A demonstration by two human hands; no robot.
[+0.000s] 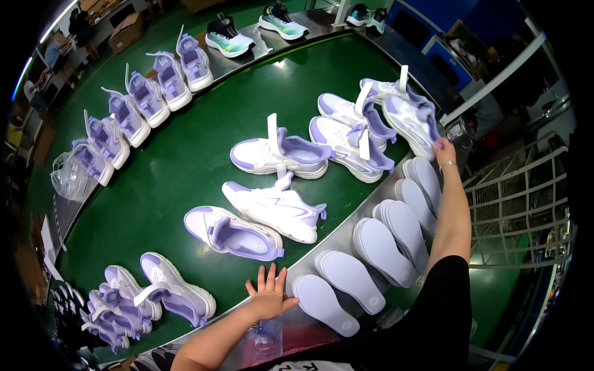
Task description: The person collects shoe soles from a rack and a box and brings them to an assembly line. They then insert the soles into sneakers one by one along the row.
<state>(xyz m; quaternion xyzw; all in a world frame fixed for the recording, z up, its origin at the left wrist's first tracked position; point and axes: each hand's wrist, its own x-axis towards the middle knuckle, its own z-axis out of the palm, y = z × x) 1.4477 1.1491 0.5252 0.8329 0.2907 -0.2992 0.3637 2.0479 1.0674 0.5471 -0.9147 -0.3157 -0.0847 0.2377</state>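
At the far right of the green belt, my right hand [445,153] is closed on the heel end of a white and lilac sneaker [409,127], slightly blurred. Close to me, my left hand [270,300] has its fingers spread over the metal edge and holds nothing. Its thumb is beside the nearest pale lilac insole [323,304]. Just beyond those fingers lies a sneaker with a lilac lining [244,240], and another sneaker [272,209] leans on its side behind it. More stacked insoles [385,252] run along the metal ledge between my hands.
Several matching sneakers [288,154] stand on the green belt [185,167], with more [176,287] at the lower left. A row of lilac sneakers [147,98] and teal-and-black ones [229,38] lines the far ledge. A wire rack [513,204] stands at right, a clear plastic bottle [265,340] below.
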